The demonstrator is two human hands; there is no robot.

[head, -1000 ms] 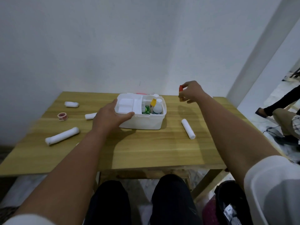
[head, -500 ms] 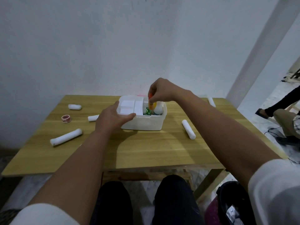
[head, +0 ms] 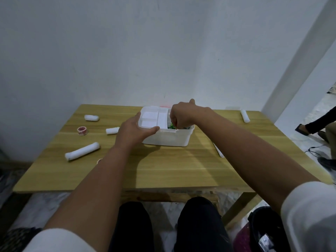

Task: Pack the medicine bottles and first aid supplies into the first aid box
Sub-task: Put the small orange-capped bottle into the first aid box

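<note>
The white first aid box [head: 169, 140] stands open at the middle of the wooden table [head: 163, 171]. My left hand [head: 134, 132] grips its front left rim, thumb over the edge. My right hand [head: 183, 115] reaches down into the right compartment with fingers pinched together beside a green packet [head: 171, 126]; the small red-capped bottle it carried is hidden by the fingers. White bandage rolls lie outside: a long one [head: 82, 151], two short ones [head: 91, 118] [head: 112, 130], and one at the far right [head: 245, 115]. A tape roll [head: 82, 130] lies at the left.
Another white roll [head: 218, 151] shows partly under my right forearm. The wall stands close behind the table. A seated person's legs [head: 318, 124] and cables are on the floor at the right. A dark bag [head: 263, 233] sits by my right knee.
My right hand brought the red-capped bottle from the far right of the table over the box and lowered it into the right compartment. My left hand stayed on the box rim.
</note>
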